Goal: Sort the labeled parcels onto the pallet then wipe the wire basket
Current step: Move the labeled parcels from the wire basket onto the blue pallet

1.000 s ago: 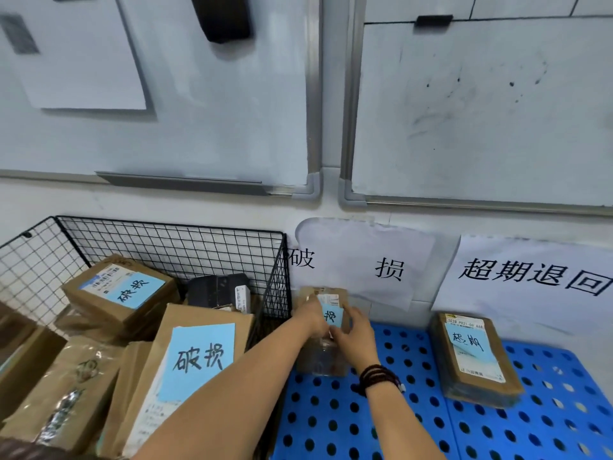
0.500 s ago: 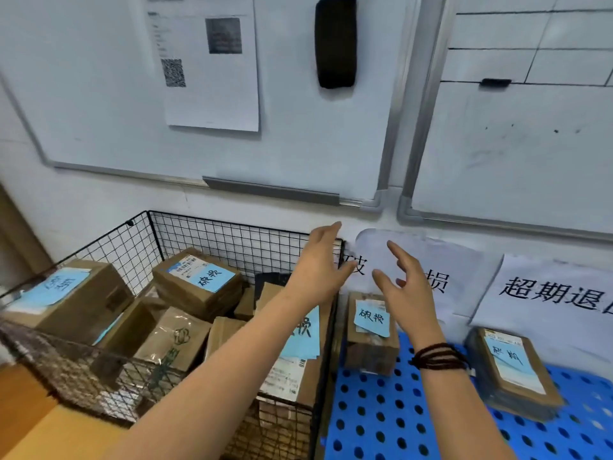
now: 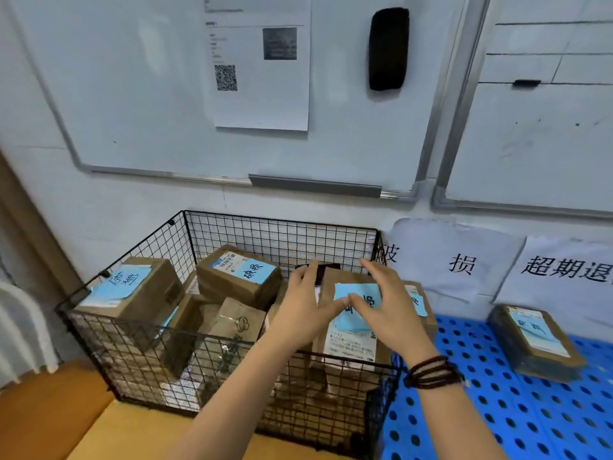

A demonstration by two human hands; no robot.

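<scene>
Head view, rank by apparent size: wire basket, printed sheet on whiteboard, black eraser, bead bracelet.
1. wire basket
2. printed sheet
3. black eraser
4. bead bracelet, smallest even though nearest the camera.

The blue pallet [image 3: 497,413] carries a left parcel [image 3: 419,302] at its far edge and a right parcel [image 3: 534,341], well apart.

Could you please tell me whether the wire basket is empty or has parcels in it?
Not empty: the wire basket holds several brown parcels with blue labels.
</scene>
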